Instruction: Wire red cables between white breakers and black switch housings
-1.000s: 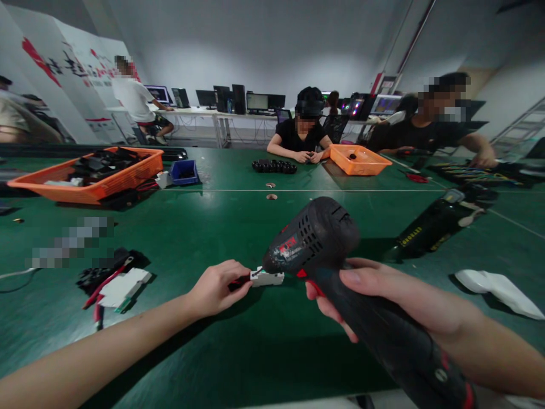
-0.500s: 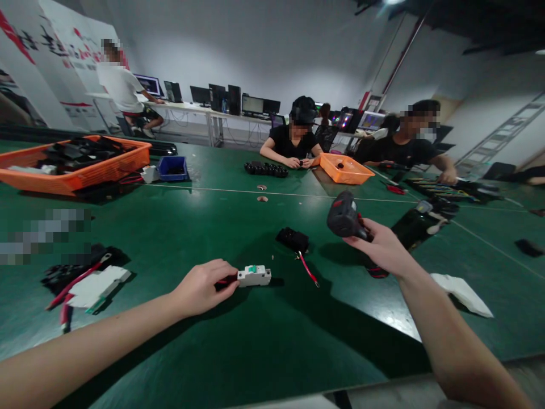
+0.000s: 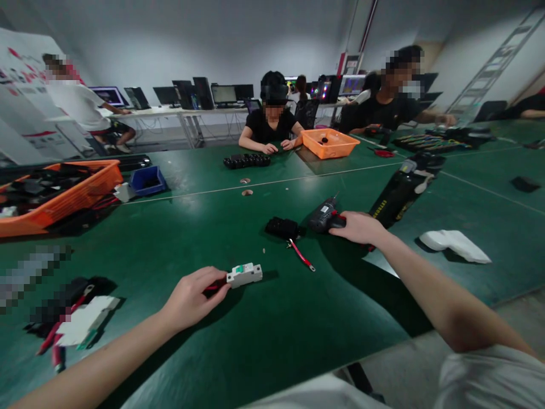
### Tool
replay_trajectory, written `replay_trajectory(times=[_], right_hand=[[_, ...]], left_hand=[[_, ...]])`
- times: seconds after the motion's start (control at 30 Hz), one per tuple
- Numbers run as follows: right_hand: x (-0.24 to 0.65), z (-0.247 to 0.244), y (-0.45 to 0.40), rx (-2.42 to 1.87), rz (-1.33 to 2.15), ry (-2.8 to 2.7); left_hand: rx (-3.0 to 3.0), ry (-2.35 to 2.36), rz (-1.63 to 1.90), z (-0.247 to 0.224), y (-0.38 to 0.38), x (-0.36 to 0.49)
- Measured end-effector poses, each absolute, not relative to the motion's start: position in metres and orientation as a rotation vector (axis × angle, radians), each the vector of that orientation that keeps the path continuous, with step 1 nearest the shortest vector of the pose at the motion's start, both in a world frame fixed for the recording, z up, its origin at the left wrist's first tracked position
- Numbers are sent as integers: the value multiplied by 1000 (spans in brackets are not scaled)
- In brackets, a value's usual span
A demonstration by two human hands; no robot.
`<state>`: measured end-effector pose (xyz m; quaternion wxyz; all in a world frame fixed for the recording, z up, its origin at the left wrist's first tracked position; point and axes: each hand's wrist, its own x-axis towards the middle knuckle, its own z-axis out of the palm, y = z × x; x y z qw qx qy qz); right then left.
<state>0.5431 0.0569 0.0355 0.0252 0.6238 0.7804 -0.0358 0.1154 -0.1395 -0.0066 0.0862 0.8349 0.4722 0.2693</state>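
My left hand (image 3: 196, 295) is closed around the near end of a white circuit breaker (image 3: 245, 275) with a green switch. A short red wire at that end is partly hidden by my fingers. My right hand (image 3: 361, 228) grips a black-and-red cordless screwdriver (image 3: 325, 217) by its handle, low over the green table, its bit pointing away from me. I cannot tell whether it rests on the surface. Between my hands lies a black block-shaped part (image 3: 283, 228), beside a short red cable (image 3: 302, 257) with a ring terminal.
On the left lie white breakers (image 3: 88, 321) with red cables, behind them an orange basket (image 3: 63, 201) of parts and a blue bin (image 3: 148, 180). A black bottle (image 3: 394, 193) and white folded item (image 3: 457, 245) are right. Across the table, co-workers sit near another orange basket (image 3: 330, 145).
My right hand has lowered the screwdriver and turned it so its bit points away. My left hand keeps hold of the breaker. The whole view has shifted.
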Motion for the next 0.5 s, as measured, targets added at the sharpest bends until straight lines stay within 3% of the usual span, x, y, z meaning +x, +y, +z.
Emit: replay_trajectory(times=[0.1, 0.27, 0.5], right_hand=[[533, 41, 42, 1954, -26, 2412], [503, 52, -6, 1968, 414, 2749], [462, 23, -38, 1500, -45, 2877]], left_hand=[[2486, 1405, 795, -7, -139, 115], [2480, 1415, 787, -7, -139, 115], [2478, 1408, 784, -5, -140, 115]])
